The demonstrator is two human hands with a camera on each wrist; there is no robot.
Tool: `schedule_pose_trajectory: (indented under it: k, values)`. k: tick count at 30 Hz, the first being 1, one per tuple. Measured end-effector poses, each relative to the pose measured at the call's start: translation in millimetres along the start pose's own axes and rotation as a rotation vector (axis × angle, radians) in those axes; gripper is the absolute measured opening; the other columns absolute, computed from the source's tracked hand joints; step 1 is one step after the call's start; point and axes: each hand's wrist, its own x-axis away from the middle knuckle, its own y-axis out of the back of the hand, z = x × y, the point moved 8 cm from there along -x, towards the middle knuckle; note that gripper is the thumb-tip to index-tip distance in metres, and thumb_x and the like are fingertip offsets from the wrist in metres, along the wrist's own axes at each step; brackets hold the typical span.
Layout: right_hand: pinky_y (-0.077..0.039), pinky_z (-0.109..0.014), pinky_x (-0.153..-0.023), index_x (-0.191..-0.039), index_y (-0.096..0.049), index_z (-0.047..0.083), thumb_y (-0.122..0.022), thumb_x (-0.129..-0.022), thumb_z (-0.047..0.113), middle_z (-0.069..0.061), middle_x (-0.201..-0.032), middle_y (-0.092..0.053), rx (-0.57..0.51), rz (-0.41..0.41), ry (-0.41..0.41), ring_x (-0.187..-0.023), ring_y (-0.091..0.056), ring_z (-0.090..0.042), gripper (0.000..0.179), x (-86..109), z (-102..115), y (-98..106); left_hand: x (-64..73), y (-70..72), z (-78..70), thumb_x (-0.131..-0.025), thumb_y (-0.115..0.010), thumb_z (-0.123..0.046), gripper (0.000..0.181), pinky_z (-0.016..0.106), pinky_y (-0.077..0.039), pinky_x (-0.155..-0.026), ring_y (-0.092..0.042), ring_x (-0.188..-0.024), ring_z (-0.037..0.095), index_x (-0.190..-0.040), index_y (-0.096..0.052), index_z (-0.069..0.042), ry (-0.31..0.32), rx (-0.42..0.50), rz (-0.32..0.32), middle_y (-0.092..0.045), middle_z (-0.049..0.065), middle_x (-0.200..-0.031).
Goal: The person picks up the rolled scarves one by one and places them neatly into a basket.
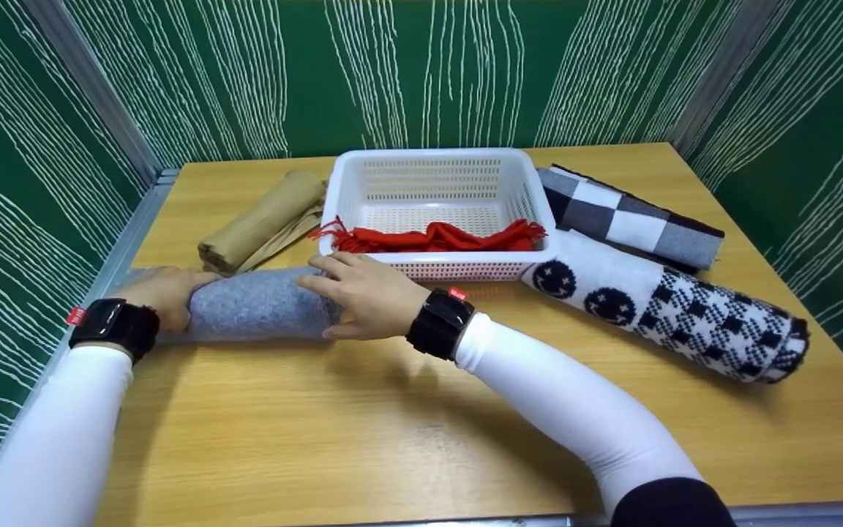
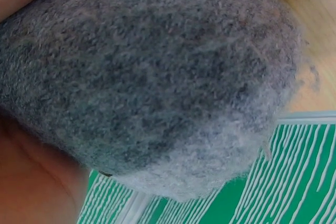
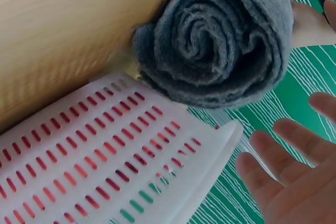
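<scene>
A rolled grey woolly scarf (image 1: 260, 304) lies crosswise at the left of the table. Near its left end my left hand (image 1: 162, 293) grips it, with thumb and fingers on either side of the roll (image 2: 157, 66) in the left wrist view. My right hand (image 1: 370, 296) is at the roll's right end, fingers straight and spread. In the right wrist view, the spiral end of the roll (image 3: 210, 40) faces the camera, and the right hand's fingers (image 3: 294, 145) are apart from it. A red fringed scarf (image 1: 440, 238) lies in the white basket (image 1: 436, 156) just behind.
A tan rolled cloth (image 1: 264, 219) sits behind the grey roll, left of the basket. To the basket's right are a checked folded scarf (image 1: 630, 216) and a black-and-white patterned roll (image 1: 714, 322). Green panels with white streaks (image 1: 451, 73) enclose the wooden table (image 1: 282, 439).
</scene>
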Motion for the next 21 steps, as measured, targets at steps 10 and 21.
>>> schedule_pose_trajectory:
  k: [10, 21]
  values:
    - [-0.041, -0.047, -0.128, -0.165, -0.045, 0.016, -0.079, -0.097, 0.052, -0.018, -0.167, -0.047, 0.022, 0.002, 0.029, -0.151, -0.050, -0.036, 0.084, -14.5, 10, -10, -0.8, -1.6, -0.4, -0.065, -0.077, 0.017, 0.089, 0.080, -0.045, -0.107, -0.062, -0.129, 0.057, -0.143, -0.068, -0.024, -0.030, -0.014, -0.020, -0.071, 0.024, -0.138]
    - [-0.039, -0.049, -0.129, -0.168, -0.040, 0.018, -0.077, -0.097, 0.054, -0.016, -0.170, -0.043, 0.019, 0.027, 0.030, -0.155, -0.046, -0.036, 0.088, -25.6, 18, -21, -3.9, -4.5, 0.7, -0.073, -0.078, 0.011, 0.085, 0.079, -0.047, -0.104, -0.064, -0.125, 0.056, -0.149, -0.064, -0.024, -0.011, -0.069, -0.015, -0.071, 0.026, -0.137]
